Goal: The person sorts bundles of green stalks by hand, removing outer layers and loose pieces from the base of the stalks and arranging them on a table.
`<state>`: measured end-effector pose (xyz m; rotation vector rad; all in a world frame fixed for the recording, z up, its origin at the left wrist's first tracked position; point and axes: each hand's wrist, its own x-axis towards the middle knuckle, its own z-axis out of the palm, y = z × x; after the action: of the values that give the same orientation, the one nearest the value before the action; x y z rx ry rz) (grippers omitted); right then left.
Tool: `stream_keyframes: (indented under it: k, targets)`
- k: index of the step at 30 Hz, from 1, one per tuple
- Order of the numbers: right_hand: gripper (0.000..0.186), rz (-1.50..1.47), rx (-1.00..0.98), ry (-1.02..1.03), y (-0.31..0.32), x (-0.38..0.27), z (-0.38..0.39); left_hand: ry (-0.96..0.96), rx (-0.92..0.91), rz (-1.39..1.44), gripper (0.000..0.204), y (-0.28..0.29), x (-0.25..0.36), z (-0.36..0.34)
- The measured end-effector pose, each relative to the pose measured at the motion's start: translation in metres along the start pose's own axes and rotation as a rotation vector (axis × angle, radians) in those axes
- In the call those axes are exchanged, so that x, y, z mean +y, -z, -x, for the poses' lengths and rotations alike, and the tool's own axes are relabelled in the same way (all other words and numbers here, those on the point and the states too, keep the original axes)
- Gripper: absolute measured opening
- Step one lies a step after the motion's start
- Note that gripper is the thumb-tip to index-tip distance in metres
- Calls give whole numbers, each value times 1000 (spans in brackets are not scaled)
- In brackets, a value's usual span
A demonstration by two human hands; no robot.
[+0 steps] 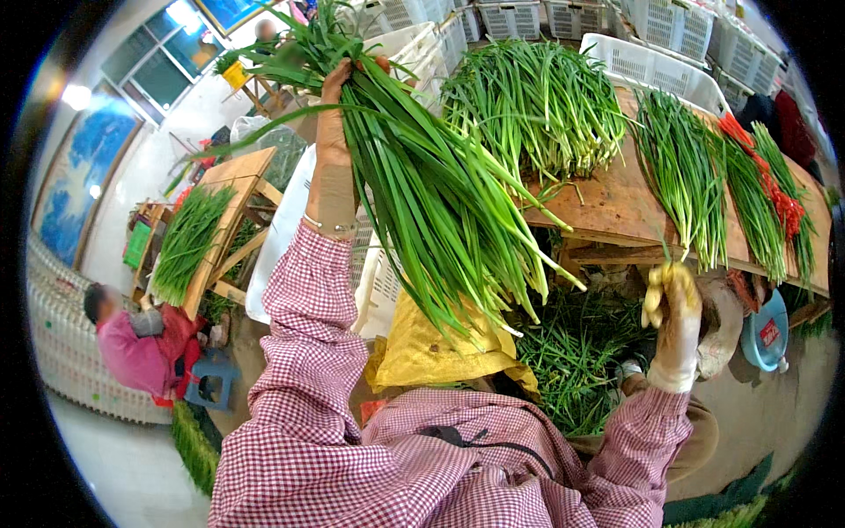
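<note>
My left hand (338, 86) is raised and closed round a large bunch of garlic chives (414, 194). Their green leaf ends stick up past my fist, while the pale stem ends slant down to the right. In a white glove with yellow fingers, my right hand (676, 304) is at the table's front edge, its fingers curled together. A thin yellowish bit shows at its fingertips, too small to name. Just above that hand lies a smaller bunch of chives (682, 172) on the wooden table (607, 207), and a big heap of chives (537, 106) is beside it.
Red ties (770, 180) lie across chives at the table's right end. A yellow sack (440, 348) is by my lap, with loose leaves (581, 361) on the floor. A blue basin (766, 330) stands right; white crates (673, 31) stack behind. Another person (141, 352) sits at left.
</note>
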<state>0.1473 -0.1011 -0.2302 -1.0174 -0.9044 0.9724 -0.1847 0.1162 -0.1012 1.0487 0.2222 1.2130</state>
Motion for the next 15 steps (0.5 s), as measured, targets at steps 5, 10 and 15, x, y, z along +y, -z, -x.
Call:
stream_keyframes:
  k: [5, 10, 15]
  targets:
    - [28, 186, 230, -555, 80, 143, 60, -158, 10, 39, 18, 37, 6, -1]
    - [29, 969, -12, -842, 90, 175, 71, -248, 82, -100, 23, 54, 11, 16]
    - [44, 1111, -271, -149, 57, 150, 44, -62, 50, 83, 17, 33, 16, 21]
